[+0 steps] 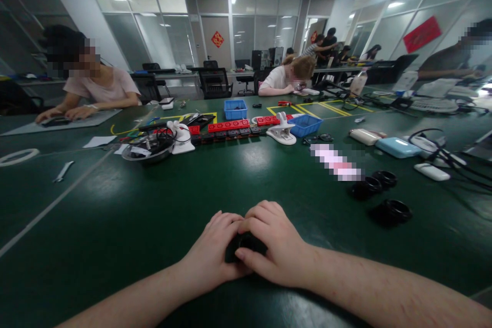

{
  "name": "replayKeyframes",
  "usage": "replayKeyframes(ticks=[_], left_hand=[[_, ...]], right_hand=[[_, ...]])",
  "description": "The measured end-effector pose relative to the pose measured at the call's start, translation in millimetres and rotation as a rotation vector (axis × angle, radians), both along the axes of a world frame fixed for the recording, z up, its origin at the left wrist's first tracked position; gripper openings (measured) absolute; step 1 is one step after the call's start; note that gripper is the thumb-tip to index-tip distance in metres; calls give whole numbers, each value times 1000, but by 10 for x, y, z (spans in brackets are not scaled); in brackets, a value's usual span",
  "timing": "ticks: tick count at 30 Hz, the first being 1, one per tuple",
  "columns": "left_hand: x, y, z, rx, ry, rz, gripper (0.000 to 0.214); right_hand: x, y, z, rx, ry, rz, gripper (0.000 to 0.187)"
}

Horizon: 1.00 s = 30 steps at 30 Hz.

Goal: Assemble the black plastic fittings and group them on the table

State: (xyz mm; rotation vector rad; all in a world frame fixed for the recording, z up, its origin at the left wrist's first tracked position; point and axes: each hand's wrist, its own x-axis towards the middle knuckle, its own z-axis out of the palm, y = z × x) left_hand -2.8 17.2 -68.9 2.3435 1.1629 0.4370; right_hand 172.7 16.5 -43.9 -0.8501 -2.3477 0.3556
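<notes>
Both hands meet low in the middle of the view, wrapped round a small black object (246,242) at the green tabletop. My left hand (210,246) closes on it from the left side. My right hand (277,248) covers its top and right, with the thumb across the near side. Most of the object is hidden by the fingers, so its kind cannot be made out. To the right stand three black, ring-shaped parts, one nearer (397,211) and two close together behind it (367,186).
Across the table lie a black-and-red power strip (228,126), a white clip stand (282,133), blue baskets (236,109) and a bowl of cables (148,151). A wrench (63,171) lies left; a light-blue case (398,147) lies right. Co-workers sit at the left (98,84) and far side (286,79).
</notes>
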Motion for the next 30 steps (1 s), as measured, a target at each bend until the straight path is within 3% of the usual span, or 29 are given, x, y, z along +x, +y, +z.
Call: replayKeyframes(ticks=[6,14,23,30], left_hand=[[15,-11,31,-15,22,8,30],[21,-10,37,-21,4,-6,19],[19,-10,9,-36,-40,13,22],[12,-7,5,-16,-43,19,26]], right_hand=[[-16,13,-21,-32,-95,2,17],[-10,19,-12,-11,-66,148,9],[-6,24,-77,9,-28,382,14],[2,19,-72,91,67,429,19]])
